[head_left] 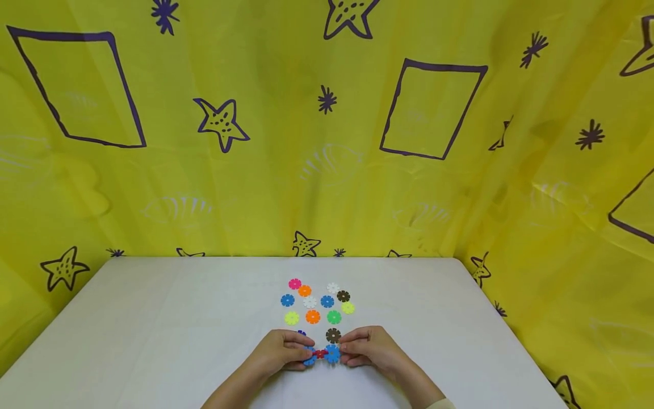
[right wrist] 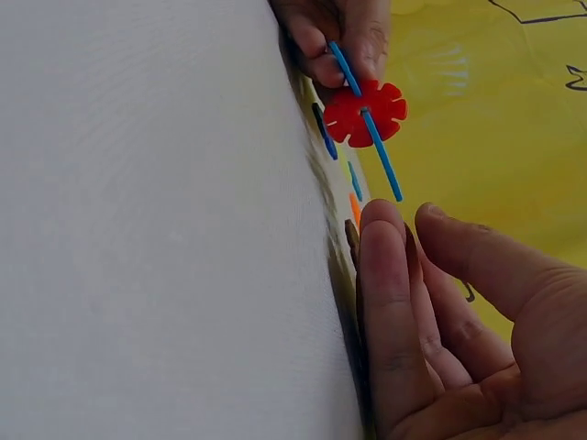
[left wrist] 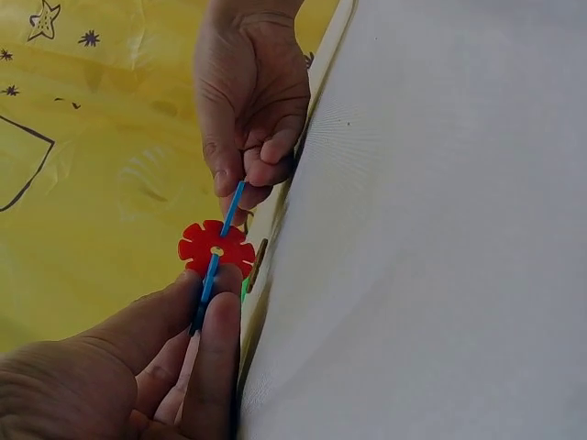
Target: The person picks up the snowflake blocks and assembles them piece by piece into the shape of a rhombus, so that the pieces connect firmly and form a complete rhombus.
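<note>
My left hand (head_left: 278,351) pinches a blue notched plastic disc (left wrist: 211,275) between thumb and fingers. Slotted into it is a red notched disc (left wrist: 197,246), and a second blue disc (head_left: 332,354) is joined to the red one's other side. The two blue discs stand edge-on to the wrist cameras, with the red between them. My right hand (head_left: 373,347) is beside the second blue disc. In the right wrist view its thumb and forefinger are parted, and a small gap separates them from that disc's edge (right wrist: 385,165).
Several loose notched discs lie beyond the hands on the white table (head_left: 153,329), among them orange (head_left: 313,317), green (head_left: 334,317), brown (head_left: 333,336) and pink (head_left: 294,283). A dark blue disc (head_left: 301,333) is partly hidden by the left hand. Yellow patterned cloth (head_left: 265,187) hangs behind.
</note>
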### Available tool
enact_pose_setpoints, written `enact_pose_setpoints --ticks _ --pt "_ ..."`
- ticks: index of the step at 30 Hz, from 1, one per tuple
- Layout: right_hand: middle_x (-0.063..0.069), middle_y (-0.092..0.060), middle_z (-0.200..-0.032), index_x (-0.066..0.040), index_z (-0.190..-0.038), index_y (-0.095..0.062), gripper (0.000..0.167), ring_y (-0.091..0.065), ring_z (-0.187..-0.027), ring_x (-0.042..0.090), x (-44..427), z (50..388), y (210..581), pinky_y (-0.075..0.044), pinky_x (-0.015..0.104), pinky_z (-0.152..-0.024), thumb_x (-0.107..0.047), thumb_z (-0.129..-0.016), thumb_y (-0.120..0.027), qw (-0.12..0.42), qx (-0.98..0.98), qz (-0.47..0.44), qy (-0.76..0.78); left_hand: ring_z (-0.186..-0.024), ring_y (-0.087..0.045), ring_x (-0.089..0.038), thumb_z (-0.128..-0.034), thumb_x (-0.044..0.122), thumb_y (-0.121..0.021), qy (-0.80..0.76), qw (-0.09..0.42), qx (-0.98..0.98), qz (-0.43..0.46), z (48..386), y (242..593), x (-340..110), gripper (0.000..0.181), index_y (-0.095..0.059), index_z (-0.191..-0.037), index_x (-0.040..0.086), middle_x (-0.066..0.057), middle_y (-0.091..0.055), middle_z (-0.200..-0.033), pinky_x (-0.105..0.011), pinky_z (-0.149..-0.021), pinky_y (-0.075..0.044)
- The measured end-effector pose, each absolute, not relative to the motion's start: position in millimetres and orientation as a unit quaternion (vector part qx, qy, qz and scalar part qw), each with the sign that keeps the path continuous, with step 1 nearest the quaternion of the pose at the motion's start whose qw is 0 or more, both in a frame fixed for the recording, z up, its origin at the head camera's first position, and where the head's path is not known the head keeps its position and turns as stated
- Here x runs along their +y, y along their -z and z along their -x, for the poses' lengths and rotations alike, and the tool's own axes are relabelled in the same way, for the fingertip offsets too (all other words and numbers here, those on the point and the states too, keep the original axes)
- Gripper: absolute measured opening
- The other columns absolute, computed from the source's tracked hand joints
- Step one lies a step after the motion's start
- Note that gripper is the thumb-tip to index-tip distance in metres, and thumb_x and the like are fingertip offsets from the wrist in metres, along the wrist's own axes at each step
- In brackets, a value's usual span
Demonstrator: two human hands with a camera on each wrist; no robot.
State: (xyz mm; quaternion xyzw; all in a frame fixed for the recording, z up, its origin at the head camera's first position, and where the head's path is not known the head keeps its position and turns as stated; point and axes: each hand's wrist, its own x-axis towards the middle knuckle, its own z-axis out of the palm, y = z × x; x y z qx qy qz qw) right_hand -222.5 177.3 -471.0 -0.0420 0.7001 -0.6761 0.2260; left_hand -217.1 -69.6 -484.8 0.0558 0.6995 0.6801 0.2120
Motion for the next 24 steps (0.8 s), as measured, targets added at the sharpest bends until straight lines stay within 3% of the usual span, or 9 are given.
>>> enact_pose_setpoints --ticks 8,16,24 --pt "0.017 -0.074 -0.087 0.014 -0.107 -0.067 0.030 -0.071 -0.071 0.016 181.6 232.3 462.8 -0.061 0.030 -0.068 -0.006 -0.086 -0.074 0.127 0.777 0.039 0.615 -0.070 -0.070 -0.012 -0.0859 0.001 -0.073 -0.677 0.215 0.702 -0.054 217.0 480.5 -71.5 0.025 -0.068 -0.108 -0.010 -0.009 -0.074 -0.086 -0.028 -0.067 -0.061" --pt "0.016 -0.075 -0.091 0.012 -0.105 -0.069 0.028 -0.072 -0.074 0.016 169.8 239.5 469.7 -0.061 0.031 -0.067 -0.006 -0.085 -0.076 0.121 0.791 0.060 0.597 -0.073 -0.070 -0.013 -0.0861 0.002 -0.073 -0.671 0.220 0.706 -0.045 219.1 481.3 -77.3 0.028 -0.067 -0.110 -0.010 -0.011 -0.074 -0.090 -0.029 -0.068 -0.061" --pt "0.012 -0.075 -0.085 0.006 -0.101 -0.073 0.027 -0.069 -0.067 0.014 160.5 240.4 468.9 -0.060 0.029 -0.063 -0.008 -0.079 -0.081 0.093 0.827 0.060 0.552 -0.073 -0.070 -0.013 -0.0861 0.002 -0.073 -0.672 0.224 0.704 -0.042 220.6 478.6 -82.9 0.028 -0.067 -0.111 -0.010 -0.011 -0.074 -0.091 -0.028 -0.068 -0.061"
